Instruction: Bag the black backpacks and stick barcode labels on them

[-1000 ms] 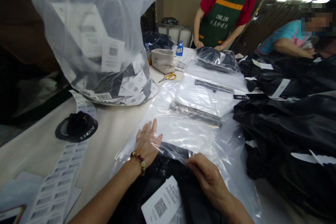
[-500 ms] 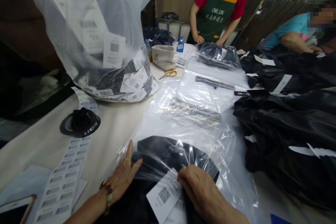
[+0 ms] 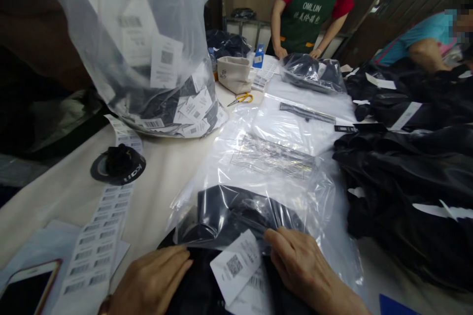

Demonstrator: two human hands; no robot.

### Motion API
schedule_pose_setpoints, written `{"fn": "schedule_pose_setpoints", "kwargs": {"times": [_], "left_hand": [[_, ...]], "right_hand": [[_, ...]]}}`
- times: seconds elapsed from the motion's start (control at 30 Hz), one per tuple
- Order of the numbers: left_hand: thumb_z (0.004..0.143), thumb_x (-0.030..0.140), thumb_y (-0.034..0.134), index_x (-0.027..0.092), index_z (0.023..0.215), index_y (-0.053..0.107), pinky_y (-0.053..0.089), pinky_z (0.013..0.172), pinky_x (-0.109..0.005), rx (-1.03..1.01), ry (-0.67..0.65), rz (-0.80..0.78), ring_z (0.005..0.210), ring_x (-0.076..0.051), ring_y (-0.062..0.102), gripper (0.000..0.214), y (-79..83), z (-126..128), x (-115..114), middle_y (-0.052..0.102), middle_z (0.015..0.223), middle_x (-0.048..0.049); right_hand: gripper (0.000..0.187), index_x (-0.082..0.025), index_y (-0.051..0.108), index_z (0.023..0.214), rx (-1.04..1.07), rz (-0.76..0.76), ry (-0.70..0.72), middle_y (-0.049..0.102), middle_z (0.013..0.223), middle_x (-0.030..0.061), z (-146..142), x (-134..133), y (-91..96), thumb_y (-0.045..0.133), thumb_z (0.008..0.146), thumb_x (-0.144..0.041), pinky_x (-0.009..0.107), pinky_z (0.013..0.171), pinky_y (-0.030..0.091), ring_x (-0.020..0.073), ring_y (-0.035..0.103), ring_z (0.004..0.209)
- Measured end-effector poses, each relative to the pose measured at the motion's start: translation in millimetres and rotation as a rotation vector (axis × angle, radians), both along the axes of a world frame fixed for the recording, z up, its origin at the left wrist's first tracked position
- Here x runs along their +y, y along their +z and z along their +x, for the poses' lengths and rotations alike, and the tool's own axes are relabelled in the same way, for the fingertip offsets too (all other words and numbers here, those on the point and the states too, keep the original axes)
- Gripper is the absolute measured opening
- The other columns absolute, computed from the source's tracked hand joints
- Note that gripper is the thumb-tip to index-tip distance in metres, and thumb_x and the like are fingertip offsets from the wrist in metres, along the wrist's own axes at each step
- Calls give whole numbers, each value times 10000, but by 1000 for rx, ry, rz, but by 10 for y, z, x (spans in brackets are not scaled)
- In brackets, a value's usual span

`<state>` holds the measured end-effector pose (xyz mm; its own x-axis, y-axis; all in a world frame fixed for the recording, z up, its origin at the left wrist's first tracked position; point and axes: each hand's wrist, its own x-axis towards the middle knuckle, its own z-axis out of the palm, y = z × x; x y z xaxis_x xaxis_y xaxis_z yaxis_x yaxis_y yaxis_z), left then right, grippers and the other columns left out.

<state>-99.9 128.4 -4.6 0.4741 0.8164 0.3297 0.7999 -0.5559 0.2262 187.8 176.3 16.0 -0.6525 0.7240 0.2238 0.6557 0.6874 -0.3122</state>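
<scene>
A folded black garment lies partly inside a clear plastic bag at the table's near edge. A white paper tag with a QR code hangs on it. My left hand grips the bag's left opening edge over the garment, fingers curled. My right hand pinches the bag's edge just right of the tag, fingers closed on the plastic.
A large clear sack of tagged items stands at left. A tape roll, barcode label strip and phone lie near left. Black garments pile at right. Scissors lie farther back. Two other people work across the table.
The garment has slid further into the bag. My left hand went from flat on the bag to gripping its edge nearer me. My right hand stayed at the bag's mouth.
</scene>
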Motion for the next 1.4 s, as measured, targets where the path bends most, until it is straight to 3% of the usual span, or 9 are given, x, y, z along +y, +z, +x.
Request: {"fn": "schedule_pose_setpoints", "kwargs": {"times": [0.13, 0.37, 0.57, 0.7, 0.87, 1.0, 1.13, 1.27, 1.4], "left_hand": [[885, 263, 456, 130, 934, 537, 501, 677, -309, 38, 161, 178, 760, -197, 607, 163, 40, 106, 160, 620, 838, -87], [844, 75, 458, 157, 851, 497, 455, 583, -270, 27, 62, 341, 577, -144, 557, 91, -288, 53, 569, 575, 649, -16], [827, 98, 473, 221, 867, 533, 480, 606, -244, -24, 43, 288, 567, -137, 596, 142, -357, -294, 481, 605, 629, 15], [846, 220, 422, 220, 809, 558, 486, 601, -255, -1, 191, 114, 577, -159, 617, 142, -523, -448, 459, 644, 647, -13], [844, 296, 321, 211, 867, 550, 470, 592, -261, 79, 472, -231, 704, -186, 636, 246, -641, -444, 559, 665, 821, -24], [839, 375, 327, 211, 897, 545, 417, 513, -278, 74, 731, -491, 519, -192, 579, 279, -603, -502, 603, 618, 641, -2], [783, 411, 412, 208, 863, 547, 459, 558, -292, -402, 897, -747, 536, -195, 594, 257, -569, -548, 566, 606, 556, 21], [692, 493, 554, 148, 902, 564, 500, 587, -280, -955, 972, -974, 649, -206, 643, 404, -532, -448, 496, 676, 668, -22], [706, 476, 586, 150, 966, 583, 527, 743, -306, -1140, 1008, -1087, 807, -212, 663, 418, -521, -356, 416, 701, 828, -60]], "right_hand": [[157, -184, 457, 827, 81, 70, 8, 455, 585, -22, -59, 8, -9, 363, 846, -60, 244, 471, 276, 112, 420, 488], [168, -183, 500, 893, 80, 216, -41, 452, 560, -21, 8, -61, 57, 378, 862, -72, 249, 475, 294, 113, 399, 491], [235, -176, 513, 1037, -72, 379, -509, 572, 806, 76, 640, -187, -507, 401, 838, -121, 291, 625, 428, 185, 529, 708], [190, -157, 537, 929, -225, 366, -757, 572, 872, 111, 922, -321, -862, 391, 811, -132, 343, 671, 443, 229, 542, 768], [247, -130, 532, 963, -217, 226, -1062, 588, 906, 132, 954, -404, -973, 352, 794, -133, 337, 655, 454, 242, 571, 818], [346, -112, 563, 1020, -160, 86, -1217, 624, 965, 157, 1093, -499, -1074, 317, 817, -247, 367, 633, 468, 266, 604, 808], [456, -148, 597, 1040, 182, -111, -1140, 634, 1055, 113, 1141, -680, -1119, 320, 828, -440, 386, 772, 481, 259, 607, 922], [600, -158, 577, 1151, 475, -509, -1268, 677, 836, 58, 994, -771, -1012, 390, 783, -593, 343, 692, 504, 230, 637, 744], [722, -184, 547, 1201, 672, -752, -1386, 651, 1037, 55, 884, -781, -987, 476, 690, -689, 332, 823, 489, 239, 627, 901]]}}
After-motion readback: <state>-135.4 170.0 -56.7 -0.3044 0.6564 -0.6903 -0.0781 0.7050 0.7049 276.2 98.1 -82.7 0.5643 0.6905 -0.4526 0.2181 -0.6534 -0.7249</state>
